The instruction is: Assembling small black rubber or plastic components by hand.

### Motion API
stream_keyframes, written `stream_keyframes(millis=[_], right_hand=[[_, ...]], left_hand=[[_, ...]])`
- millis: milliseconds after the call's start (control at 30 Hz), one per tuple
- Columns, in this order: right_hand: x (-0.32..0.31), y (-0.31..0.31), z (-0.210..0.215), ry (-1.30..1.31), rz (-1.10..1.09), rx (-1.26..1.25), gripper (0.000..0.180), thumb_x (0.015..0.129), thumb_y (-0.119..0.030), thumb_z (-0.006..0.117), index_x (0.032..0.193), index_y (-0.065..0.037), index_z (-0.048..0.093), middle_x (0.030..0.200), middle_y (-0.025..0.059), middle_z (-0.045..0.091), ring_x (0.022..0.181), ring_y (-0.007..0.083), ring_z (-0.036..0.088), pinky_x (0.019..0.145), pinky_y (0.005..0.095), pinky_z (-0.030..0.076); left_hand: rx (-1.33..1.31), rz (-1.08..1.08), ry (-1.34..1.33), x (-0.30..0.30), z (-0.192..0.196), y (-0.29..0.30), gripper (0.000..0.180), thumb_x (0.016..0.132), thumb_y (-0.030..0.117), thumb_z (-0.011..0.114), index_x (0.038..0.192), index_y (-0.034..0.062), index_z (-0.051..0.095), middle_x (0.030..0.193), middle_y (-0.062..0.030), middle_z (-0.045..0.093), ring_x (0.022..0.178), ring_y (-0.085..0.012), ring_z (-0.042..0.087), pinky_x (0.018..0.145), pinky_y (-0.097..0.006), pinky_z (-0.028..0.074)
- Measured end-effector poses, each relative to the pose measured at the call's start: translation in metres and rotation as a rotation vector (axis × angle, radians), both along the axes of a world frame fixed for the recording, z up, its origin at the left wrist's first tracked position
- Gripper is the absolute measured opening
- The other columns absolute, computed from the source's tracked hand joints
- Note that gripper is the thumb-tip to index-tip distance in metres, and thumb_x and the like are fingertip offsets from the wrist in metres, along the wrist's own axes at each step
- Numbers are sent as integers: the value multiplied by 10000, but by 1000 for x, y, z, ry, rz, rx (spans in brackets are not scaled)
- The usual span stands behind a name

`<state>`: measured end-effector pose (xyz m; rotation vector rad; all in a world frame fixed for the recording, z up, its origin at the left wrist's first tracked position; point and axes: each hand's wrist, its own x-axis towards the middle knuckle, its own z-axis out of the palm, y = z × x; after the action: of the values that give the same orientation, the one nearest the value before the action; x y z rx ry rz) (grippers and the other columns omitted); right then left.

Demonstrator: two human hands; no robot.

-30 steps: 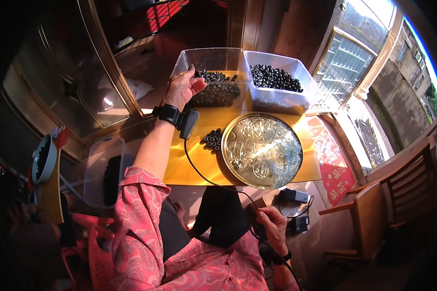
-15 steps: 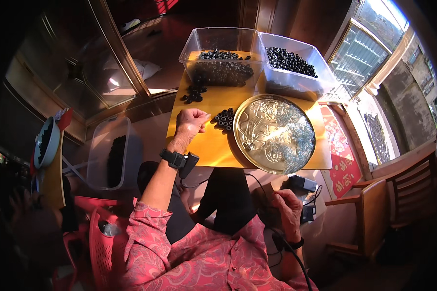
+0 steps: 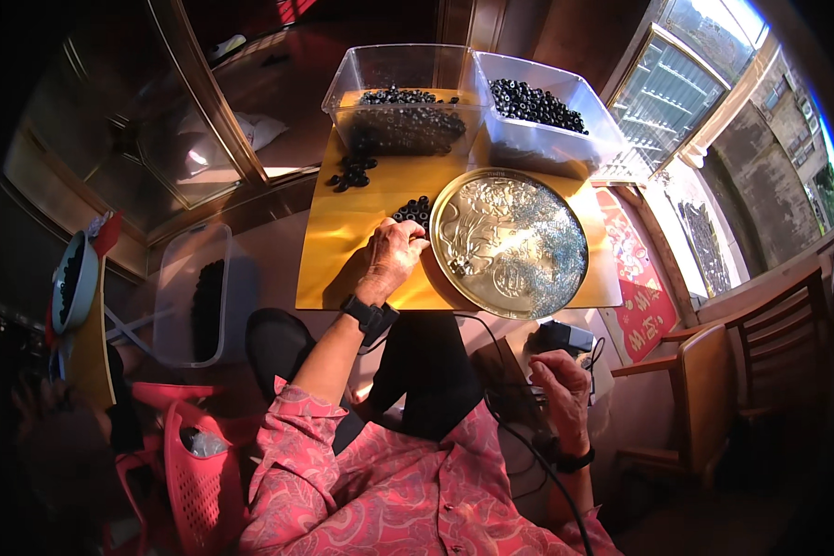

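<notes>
My left hand (image 3: 396, 254) reaches over the yellow tabletop (image 3: 329, 278), fingertips pinched together at the near edge of a tight group of small black rings (image 3: 411, 210). Whatever lies between those fingers is hidden. Right beside them is the rim of a round gold tray (image 3: 477, 218) with a raised pattern; tiny glittering bits (image 3: 561, 246) cover its right part. To the right of my knees, below table height, my right hand (image 3: 563, 391) is held up with thumb and fingers pressed together. Anything in its grip is too small to make out.
Two clear plastic bins (image 3: 343, 93) (image 3: 602, 139) of black rings stand at the table's far side, with loose black rings (image 3: 352, 173) in front. Another bin (image 3: 171, 315) is on the floor at left, near a pink chair (image 3: 195, 473). A cable (image 3: 537, 454) runs by my right arm.
My left hand has moved right and slightly nearer, from open tabletop to the grouped rings beside the tray. My right hand stays raised, fingers together. The whole view has shifted a little.
</notes>
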<state>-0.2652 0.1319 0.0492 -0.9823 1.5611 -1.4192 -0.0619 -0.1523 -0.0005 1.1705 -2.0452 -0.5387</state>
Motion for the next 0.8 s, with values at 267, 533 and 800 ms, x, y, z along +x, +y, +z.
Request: stream_keyframes(millis=[267, 533, 800], right_hand=[[-13, -9, 6, 26, 7, 10, 102, 911, -56, 643, 980, 18, 662, 892, 4, 590, 772, 61, 577, 677, 194, 461], [-2, -54, 5, 490, 41, -97, 124, 851, -48, 687, 968, -9, 675, 836, 56, 618, 716, 125, 624, 649, 254, 486], [8, -127, -13, 957, 62, -208, 134, 851, -69, 635, 982, -60, 661, 865, 136, 596, 752, 337, 613, 648, 417, 499]], left_hand=[[24, -21, 8, 3, -1, 26, 202, 729, 93, 749, 824, 1, 597, 843, -163, 597, 804, -334, 587, 720, -412, 481], [-65, 85, -22, 12, -3, 56, 172, 803, 99, 672, 941, -2, 651, 909, -189, 588, 811, -376, 606, 727, -429, 498], [690, -165, 814, 20, 4, 89, 182, 867, 107, 705, 988, -18, 650, 838, -66, 660, 691, -129, 648, 650, -262, 563]])
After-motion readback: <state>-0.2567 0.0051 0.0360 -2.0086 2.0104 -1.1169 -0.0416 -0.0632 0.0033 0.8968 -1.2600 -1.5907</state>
